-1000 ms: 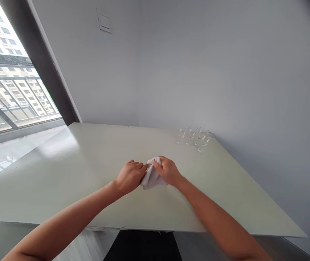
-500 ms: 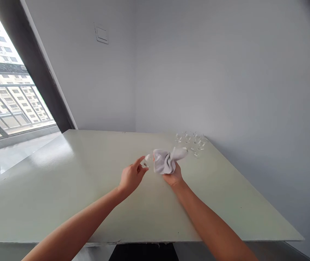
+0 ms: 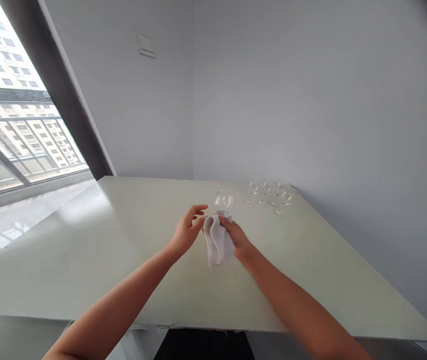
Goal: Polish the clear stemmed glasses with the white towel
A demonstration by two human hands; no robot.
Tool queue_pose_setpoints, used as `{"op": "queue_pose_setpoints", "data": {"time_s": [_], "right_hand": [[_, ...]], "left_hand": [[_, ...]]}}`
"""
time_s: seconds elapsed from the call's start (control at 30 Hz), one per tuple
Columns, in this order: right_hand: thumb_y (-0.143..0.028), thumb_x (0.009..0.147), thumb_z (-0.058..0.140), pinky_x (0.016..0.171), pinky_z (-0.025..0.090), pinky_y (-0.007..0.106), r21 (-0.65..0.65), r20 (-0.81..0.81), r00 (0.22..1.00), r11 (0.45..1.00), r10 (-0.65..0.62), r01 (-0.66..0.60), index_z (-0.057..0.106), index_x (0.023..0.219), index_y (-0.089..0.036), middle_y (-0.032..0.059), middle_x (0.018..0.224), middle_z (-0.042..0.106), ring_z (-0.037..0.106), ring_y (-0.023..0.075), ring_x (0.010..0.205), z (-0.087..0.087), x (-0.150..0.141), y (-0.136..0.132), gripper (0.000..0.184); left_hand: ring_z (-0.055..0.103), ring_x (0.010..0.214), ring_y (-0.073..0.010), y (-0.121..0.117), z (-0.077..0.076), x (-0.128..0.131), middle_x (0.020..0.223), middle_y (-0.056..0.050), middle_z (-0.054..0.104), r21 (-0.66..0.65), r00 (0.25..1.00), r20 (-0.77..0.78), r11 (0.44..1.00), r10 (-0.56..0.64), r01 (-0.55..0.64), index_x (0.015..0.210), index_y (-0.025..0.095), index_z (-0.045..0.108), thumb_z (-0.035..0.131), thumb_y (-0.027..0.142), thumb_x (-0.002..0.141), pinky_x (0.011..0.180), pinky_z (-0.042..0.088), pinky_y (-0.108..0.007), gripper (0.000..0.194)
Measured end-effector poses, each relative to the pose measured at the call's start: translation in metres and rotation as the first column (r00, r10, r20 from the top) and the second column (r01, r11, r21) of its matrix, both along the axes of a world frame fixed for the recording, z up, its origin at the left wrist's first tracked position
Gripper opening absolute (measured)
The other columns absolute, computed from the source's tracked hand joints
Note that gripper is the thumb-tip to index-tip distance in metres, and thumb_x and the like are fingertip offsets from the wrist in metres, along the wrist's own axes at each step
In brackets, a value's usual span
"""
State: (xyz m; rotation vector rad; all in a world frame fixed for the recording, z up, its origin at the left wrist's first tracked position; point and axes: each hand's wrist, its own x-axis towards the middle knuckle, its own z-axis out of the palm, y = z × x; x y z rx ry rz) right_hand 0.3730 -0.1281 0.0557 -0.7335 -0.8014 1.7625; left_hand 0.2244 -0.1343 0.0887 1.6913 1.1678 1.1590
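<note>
A clear wine glass (image 3: 223, 201) stands bowl-up above a folded white cloth (image 3: 216, 242), its lower part hidden by the cloth. My right hand (image 3: 235, 235) is closed on the cloth and the base of the glass, thumb on top near the bowl. Loose folds of cloth hang down toward the tabletop. To the left, my left hand (image 3: 190, 229) has its fingers apart and curved; its thumb tip is at the cloth's edge, and whether it touches is unclear.
Several clear stemmed glasses (image 3: 269, 192) stand together at the back right of the pale glossy table (image 3: 142, 290), close to the grey wall (image 3: 311, 110). A window (image 3: 22, 110) with a railing outside is on the left. A switch (image 3: 146, 45) sits on the back wall.
The glass has turned from sideways to bowl-up. My right hand's cloth now hangs below the bowl, and my left hand has moved from the end of the glass to the cloth's left edge.
</note>
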Motion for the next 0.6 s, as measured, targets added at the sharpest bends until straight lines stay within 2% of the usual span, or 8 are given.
{"op": "queue_pose_setpoints", "data": {"time_s": [0.07,0.17,0.23,0.33,0.43,0.47,0.53,0.6], "right_hand": [[-0.043,0.071,0.065,0.062,0.046,0.028,-0.019,-0.054,0.990,0.991,0.128,-0.129,0.059,0.090,-0.015,0.0029,0.073,0.064,0.062,0.0168,0.066,0.003,0.008,-0.006,0.034],[-0.045,0.071,0.064,0.061,0.046,0.030,-0.006,-0.049,0.950,0.951,0.308,-0.309,0.058,0.095,-0.017,0.0023,0.076,0.063,0.061,0.0166,0.063,0.001,0.009,-0.018,0.038],[-0.045,0.068,0.067,0.062,0.046,0.031,0.020,0.028,0.922,0.922,0.385,-0.386,0.057,0.096,-0.017,0.0030,0.077,0.061,0.061,0.0172,0.065,0.000,0.008,-0.021,0.041],[-0.043,0.067,0.067,0.062,0.044,0.029,0.089,0.236,0.895,0.909,0.378,-0.408,0.059,0.094,-0.016,0.0034,0.076,0.060,0.059,0.0170,0.068,0.001,0.010,-0.018,0.039],[-0.042,0.076,0.058,0.060,0.042,0.029,0.197,0.590,0.784,0.908,0.192,-0.371,0.060,0.089,-0.017,0.0037,0.079,0.061,0.057,0.0176,0.071,0.006,0.012,-0.010,0.028],[-0.040,0.079,0.054,0.060,0.042,0.029,0.252,0.718,0.693,0.904,0.065,-0.346,0.060,0.087,-0.018,0.0038,0.078,0.061,0.057,0.0179,0.070,0.007,0.012,-0.008,0.025],[-0.036,0.083,0.047,0.062,0.041,0.032,0.401,0.870,0.425,0.860,-0.250,-0.316,0.059,0.083,-0.018,0.0046,0.075,0.062,0.056,0.0188,0.069,0.006,0.012,-0.006,0.022],[-0.030,0.085,0.044,0.071,0.041,0.035,0.560,0.828,0.205,0.751,-0.521,-0.350,0.059,0.084,-0.017,0.0056,0.074,0.062,0.056,0.0193,0.071,0.004,0.014,-0.006,0.020]], "left_hand": [[0.049,0.111,-0.0226,0.001,0.011,-0.004,0.124,-0.008,0.052,-0.174,0.968,0.223,0.972,-0.118,0.158,0.120,0.026,0.045,0.053,0.039,0.079,0.090,0.038,-0.038,0.044],[0.054,0.103,-0.0239,0.001,0.013,0.002,0.119,-0.013,0.055,-0.275,0.873,0.409,0.876,-0.267,0.396,0.125,0.023,0.038,0.062,0.041,0.072,0.083,0.041,-0.036,0.061],[0.058,0.093,-0.0232,-0.001,0.010,0.008,0.111,-0.014,0.059,-0.310,0.855,0.444,0.849,-0.269,0.428,0.122,0.021,0.038,0.065,0.040,0.071,0.076,0.044,-0.035,0.061],[0.060,0.087,-0.0210,-0.003,0.004,0.014,0.105,-0.012,0.060,-0.303,0.887,0.423,0.894,-0.183,0.329,0.118,0.021,0.040,0.068,0.037,0.068,0.070,0.044,-0.032,0.059],[0.059,0.088,-0.0192,-0.001,0.000,0.019,0.103,-0.010,0.060,-0.248,0.890,0.451,0.947,-0.072,0.202,0.116,0.023,0.040,0.071,0.034,0.066,0.072,0.045,-0.031,0.060],[0.059,0.088,-0.0188,0.001,-0.001,0.021,0.103,-0.010,0.060,-0.241,0.879,0.476,0.956,-0.033,0.167,0.115,0.023,0.040,0.071,0.033,0.065,0.074,0.045,-0.031,0.060],[0.060,0.089,-0.0182,0.006,-0.004,0.024,0.104,-0.009,0.060,-0.254,0.848,0.527,0.963,0.059,0.091,0.114,0.025,0.039,0.072,0.032,0.065,0.076,0.046,-0.032,0.059],[0.061,0.089,-0.0181,0.014,-0.007,0.024,0.103,-0.008,0.060,-0.304,0.802,0.573,0.952,0.169,0.017,0.111,0.024,0.039,0.072,0.031,0.065,0.077,0.046,-0.032,0.057]]}}
